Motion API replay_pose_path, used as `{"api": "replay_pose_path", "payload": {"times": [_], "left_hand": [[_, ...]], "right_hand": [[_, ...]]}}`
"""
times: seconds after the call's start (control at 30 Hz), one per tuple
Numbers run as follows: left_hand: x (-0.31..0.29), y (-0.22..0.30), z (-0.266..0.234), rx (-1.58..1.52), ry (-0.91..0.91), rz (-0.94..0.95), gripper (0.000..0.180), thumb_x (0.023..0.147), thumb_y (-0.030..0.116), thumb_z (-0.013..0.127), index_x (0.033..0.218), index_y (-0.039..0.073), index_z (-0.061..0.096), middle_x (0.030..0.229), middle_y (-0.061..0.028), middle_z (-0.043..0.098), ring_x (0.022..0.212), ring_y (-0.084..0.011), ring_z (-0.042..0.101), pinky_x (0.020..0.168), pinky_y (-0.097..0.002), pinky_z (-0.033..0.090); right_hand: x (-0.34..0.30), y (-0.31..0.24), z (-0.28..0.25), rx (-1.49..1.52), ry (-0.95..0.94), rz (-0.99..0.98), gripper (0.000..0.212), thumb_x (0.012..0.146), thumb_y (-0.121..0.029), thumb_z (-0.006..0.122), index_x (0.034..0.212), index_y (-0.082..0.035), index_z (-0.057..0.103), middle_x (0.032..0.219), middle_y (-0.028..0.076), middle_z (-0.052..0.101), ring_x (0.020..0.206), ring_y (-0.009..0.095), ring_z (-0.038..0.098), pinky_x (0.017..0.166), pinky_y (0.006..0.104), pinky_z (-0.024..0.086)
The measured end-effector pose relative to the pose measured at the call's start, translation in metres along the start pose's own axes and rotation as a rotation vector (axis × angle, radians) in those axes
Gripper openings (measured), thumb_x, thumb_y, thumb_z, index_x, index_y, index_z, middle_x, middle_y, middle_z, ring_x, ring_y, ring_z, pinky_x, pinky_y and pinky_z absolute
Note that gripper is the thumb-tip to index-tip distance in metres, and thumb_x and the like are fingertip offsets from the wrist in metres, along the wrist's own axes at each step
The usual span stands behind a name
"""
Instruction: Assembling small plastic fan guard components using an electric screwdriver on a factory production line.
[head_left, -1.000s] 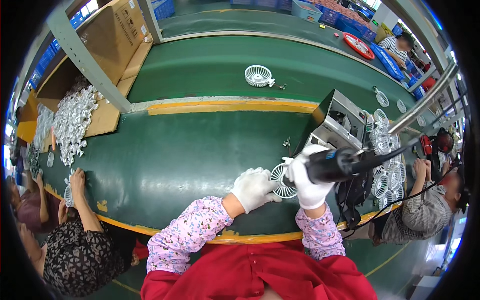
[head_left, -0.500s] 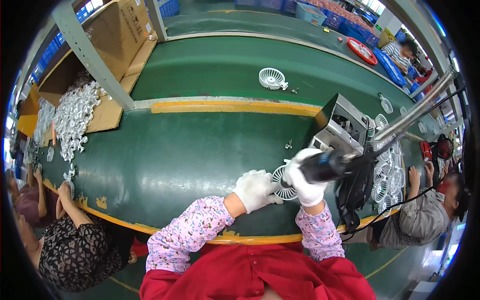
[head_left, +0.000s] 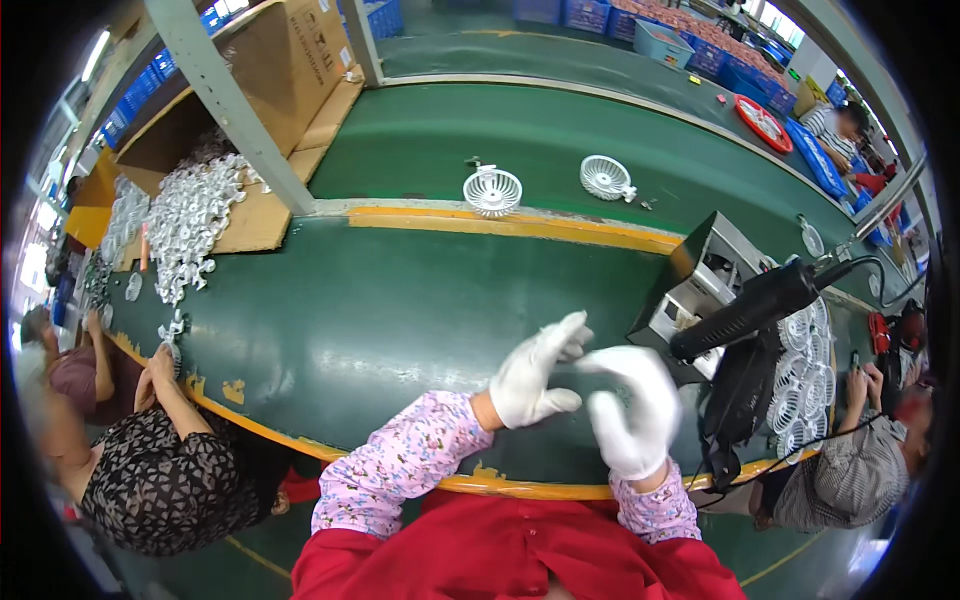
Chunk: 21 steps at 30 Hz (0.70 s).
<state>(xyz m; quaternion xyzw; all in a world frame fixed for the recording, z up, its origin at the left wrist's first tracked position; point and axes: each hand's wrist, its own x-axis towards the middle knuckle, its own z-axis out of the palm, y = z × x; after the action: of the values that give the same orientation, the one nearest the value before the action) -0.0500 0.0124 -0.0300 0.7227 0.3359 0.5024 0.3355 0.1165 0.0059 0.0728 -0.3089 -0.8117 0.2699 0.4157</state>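
Head view: left hand [head_left: 535,375], right hand [head_left: 630,410] empty; screwdriver [head_left: 745,310] slants up-right.

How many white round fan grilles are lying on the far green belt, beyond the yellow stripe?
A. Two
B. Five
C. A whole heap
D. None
A: two white round grilles lie apart on the far green belt, one fan grille close to the yellow stripe and a second grille to its right.
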Motion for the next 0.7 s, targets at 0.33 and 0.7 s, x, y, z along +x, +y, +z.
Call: {"api": "replay_pose_path", "payload": {"times": [0.33, 0.7], "left_hand": [[-0.008, -0.012, 0.019, 0.193, 0.074, -0.357, 0.021, 0.089, 0.031, 0.048, 0.088, 0.012, 0.058, 0.079, -0.0140, 0.062, 0.073, -0.0341, 0.061, 0.063, -0.0422, 0.048], [0.006, -0.009, 0.006, 0.485, -0.032, -0.364, 0.016, 0.086, 0.022, 0.050, 0.085, 0.010, 0.060, 0.072, -0.0142, 0.060, 0.069, -0.0330, 0.061, 0.060, -0.0373, 0.049]], "right_hand": [[-0.029, 0.037, -0.002, 0.760, -0.300, 0.530, 0.028, 0.091, -0.011, 0.047, 0.113, 0.005, 0.053, 0.119, 0.016, 0.053, 0.113, 0.022, 0.051, 0.094, 0.0323, 0.042], [0.009, -0.032, -0.124, 0.109, 0.478, -0.508, 0.082, 0.081, -0.042, 0.061, 0.141, -0.002, 0.022, 0.140, 0.027, 0.029, 0.130, 0.043, 0.027, 0.102, 0.0544, 0.025]]}}
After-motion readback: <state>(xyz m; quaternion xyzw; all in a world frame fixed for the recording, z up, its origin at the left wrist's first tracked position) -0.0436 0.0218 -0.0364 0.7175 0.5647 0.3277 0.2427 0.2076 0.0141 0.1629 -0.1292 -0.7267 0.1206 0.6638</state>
